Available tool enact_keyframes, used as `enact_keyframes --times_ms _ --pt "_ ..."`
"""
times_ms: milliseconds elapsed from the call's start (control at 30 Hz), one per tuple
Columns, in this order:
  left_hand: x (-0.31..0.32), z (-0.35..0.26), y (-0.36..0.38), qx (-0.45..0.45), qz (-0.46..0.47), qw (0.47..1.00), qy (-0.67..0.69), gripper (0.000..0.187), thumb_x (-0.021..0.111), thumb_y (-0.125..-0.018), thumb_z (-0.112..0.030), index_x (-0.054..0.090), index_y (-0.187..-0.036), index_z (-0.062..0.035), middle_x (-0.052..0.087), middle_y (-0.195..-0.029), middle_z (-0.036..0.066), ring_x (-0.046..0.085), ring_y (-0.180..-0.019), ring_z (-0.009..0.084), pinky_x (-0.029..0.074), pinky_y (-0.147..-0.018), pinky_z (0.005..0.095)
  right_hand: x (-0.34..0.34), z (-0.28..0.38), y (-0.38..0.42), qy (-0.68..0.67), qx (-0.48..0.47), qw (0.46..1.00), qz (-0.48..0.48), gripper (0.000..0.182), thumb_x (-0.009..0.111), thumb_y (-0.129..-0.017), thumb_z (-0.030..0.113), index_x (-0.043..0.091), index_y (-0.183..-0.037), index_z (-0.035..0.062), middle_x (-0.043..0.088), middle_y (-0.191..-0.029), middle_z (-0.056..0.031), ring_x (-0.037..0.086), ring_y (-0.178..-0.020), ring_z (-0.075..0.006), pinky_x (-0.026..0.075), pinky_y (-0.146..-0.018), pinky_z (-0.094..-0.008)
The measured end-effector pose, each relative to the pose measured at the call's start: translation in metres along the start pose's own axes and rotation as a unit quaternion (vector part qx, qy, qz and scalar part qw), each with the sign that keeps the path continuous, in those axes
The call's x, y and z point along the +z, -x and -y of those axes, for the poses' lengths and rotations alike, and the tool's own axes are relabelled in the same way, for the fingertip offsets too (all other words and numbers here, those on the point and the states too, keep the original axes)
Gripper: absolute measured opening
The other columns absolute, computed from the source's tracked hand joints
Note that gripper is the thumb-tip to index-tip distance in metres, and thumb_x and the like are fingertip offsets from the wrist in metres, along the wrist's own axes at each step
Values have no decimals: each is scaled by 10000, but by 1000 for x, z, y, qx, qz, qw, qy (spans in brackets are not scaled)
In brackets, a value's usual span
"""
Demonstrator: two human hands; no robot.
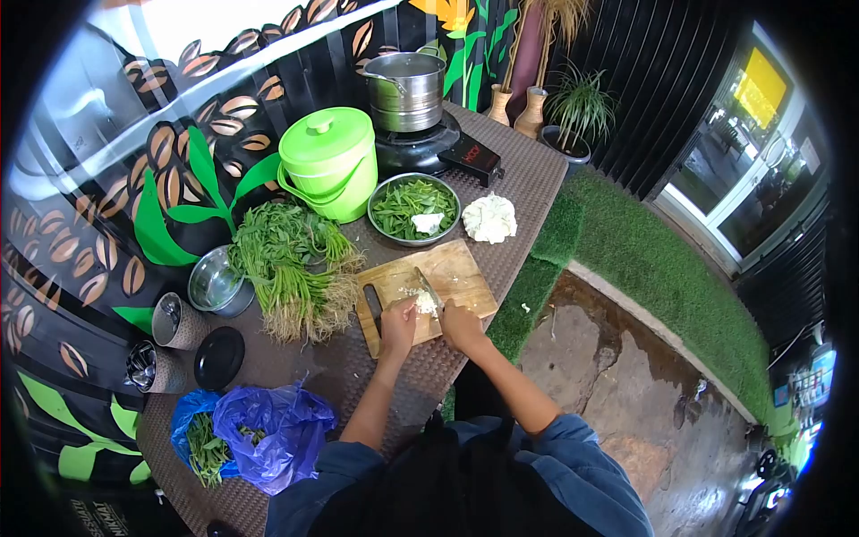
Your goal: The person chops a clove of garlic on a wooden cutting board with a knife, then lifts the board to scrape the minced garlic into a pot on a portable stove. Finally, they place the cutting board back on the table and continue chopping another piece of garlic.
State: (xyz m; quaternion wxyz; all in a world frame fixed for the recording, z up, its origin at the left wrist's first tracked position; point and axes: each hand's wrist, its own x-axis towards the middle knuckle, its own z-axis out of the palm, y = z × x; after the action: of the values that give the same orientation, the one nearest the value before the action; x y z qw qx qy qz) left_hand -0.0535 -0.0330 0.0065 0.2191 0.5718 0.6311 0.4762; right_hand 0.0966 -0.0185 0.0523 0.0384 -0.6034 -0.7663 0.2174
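Observation:
My right hand (463, 328) is closed around the handle of a knife (428, 285), whose blade points away from me over a wooden cutting board (461, 268). Beside the blade lies a small heap of finely chopped white pieces (426, 303), too small to name for certain. My left hand (398, 328) rests at the heap's left edge with its fingers curled together; whatever they hold is hidden. Just beyond the board stand a metal bowl of cut green leaves (414, 202) with a white piece on top, and a whitish clump like cauliflower (490, 219).
Left of the board lies a big bunch of rooted greens (295, 268). A green lidded bucket (331, 166) and a steel pot (405, 94) on a burner (420, 148) stand behind. A metal bowl (219, 282), cutlery cups (177, 319), black lid (219, 357) and purple bag (273, 434) line the left.

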Motion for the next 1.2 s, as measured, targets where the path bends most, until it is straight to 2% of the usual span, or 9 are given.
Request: enact_keyframes --times_ms 100,200,433,500,567,667,833,900,1200 --pt "-6 1 1 54 -12 998 -43 200 638 -808 -6 686 -1001 19 673 -959 183 627 -905 324 502 -796 373 -3 2 3 17 -17 1000 11 279 513 -884 155 499 -1056 -65 664 -886 -256 675 -873 -386 550 -734 -458" --pt "-2 6 3 52 -32 997 -46 177 657 -793 -23 698 -961 13 675 -956 169 605 -930 332 481 -833 387 22 10 10 2 11 1000 -12 303 467 -934 225 479 -1049 -54 644 -895 -294 654 -847 -443 532 -720 -513" --pt "9 1 5 66 -75 995 -29 158 707 -785 -40 704 -931 21 687 -901 148 644 -829 280 505 -715 331 22 -1 -12 -23 -6 999 -22 276 473 -916 181 456 -1076 -43 645 -871 -296 654 -819 -452 533 -721 -520" --pt "10 1 8 5 -70 996 46 152 726 -780 -57 711 -913 16 692 -900 136 645 -819 255 498 -688 312 18 4 -6 4 -37 999 -9 279 469 -920 189 451 -1079 -39 644 -863 -296 654 -820 -452 532 -718 -523" --pt "10 3 10 21 -77 996 38 154 732 -777 -63 714 -910 13 694 -901 134 645 -818 246 494 -680 309 12 24 15 -17 25 999 -16 234 568 -848 107 469 -1006 -34 655 -902 -266 675 -869 -384 556 -726 -456" --pt "11 5 9 38 -83 995 31 157 742 -772 -72 719 -905 8 696 -903 131 645 -821 234 488 -669 303 35 27 13 -48 87 995 -23 285 612 -822 109 478 -1026 -37 639 -967 -282 662 -917 -393 543 -762 -476" --pt "9 4 10 33 -80 995 50 151 740 -774 -77 725 -905 -3 699 -911 120 642 -836 229 490 -656 309 14 8 -1 -50 38 998 0 244 558 -859 114 470 -1034 -32 647 -938 -277 668 -902 -386 542 -761 -484" --pt "8 2 12 32 -77 995 45 143 737 -775 -81 728 -899 -10 698 -914 113 639 -844 234 493 -655 317 18 5 7 -41 6 999 -20 272 481 -932 222 477 -1035 -30 640 -881 -301 647 -854 -448 529 -724 -514" --pt "12 7 11 78 -95 992 -10 119 726 -780 -77 727 -878 -10 695 -909 113 633 -860 259 503 -715 335 23 -2 -7 -31 10 999 -19 295 476 -929 217 456 -1100 -22 649 -866 -279 648 -849 -450 528 -744 -519"
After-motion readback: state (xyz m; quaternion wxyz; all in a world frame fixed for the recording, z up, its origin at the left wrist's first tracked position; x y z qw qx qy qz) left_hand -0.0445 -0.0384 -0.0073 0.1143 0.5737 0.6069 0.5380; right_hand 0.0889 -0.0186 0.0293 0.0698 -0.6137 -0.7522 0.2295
